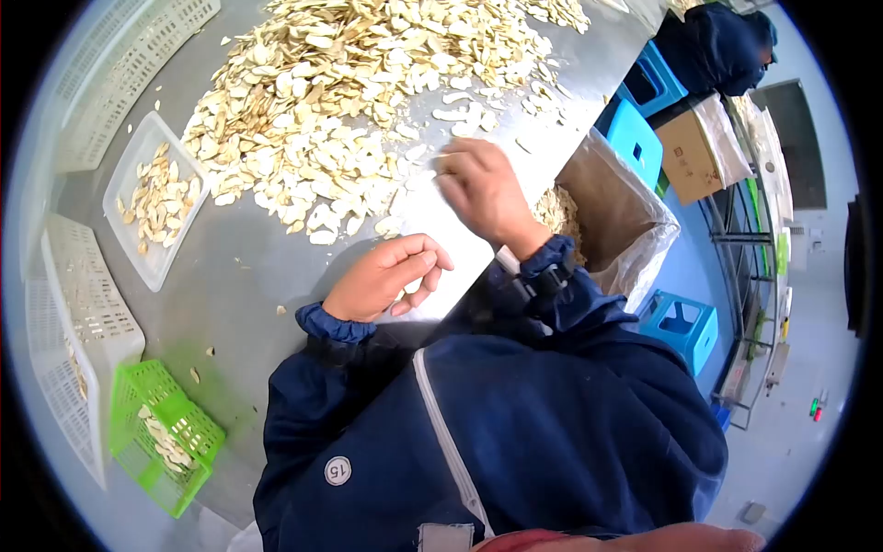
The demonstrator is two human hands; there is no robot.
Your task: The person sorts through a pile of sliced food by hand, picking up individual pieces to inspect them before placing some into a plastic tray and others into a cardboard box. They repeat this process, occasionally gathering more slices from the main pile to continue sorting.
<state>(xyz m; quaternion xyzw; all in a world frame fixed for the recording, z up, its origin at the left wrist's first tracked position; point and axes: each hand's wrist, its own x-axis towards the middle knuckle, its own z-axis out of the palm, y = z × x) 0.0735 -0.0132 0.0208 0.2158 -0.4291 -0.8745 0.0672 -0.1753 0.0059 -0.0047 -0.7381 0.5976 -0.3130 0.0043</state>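
A large heap of pale dried slices (340, 83) spreads over the metal table (267, 258). Near the heap's lower edge, my left hand (386, 279) is curled above the table, with a pale slice partly showing between its fingers. My right hand (485, 189) is over the bright part of the table to the right of the heap, its fingers bent and blurred; whatever they hold, if anything, cannot be made out. A white plastic tray (117, 198) with browner slices stands to the left of the heap.
A green basket (207, 432) with slices stands at the lower left, near white perforated baskets (92, 276). Right of the table is a lined box (625, 207) with slices. Blue stools (685, 322), a cardboard box (685, 152) and a person in dark clothes (717, 46) are farther right.
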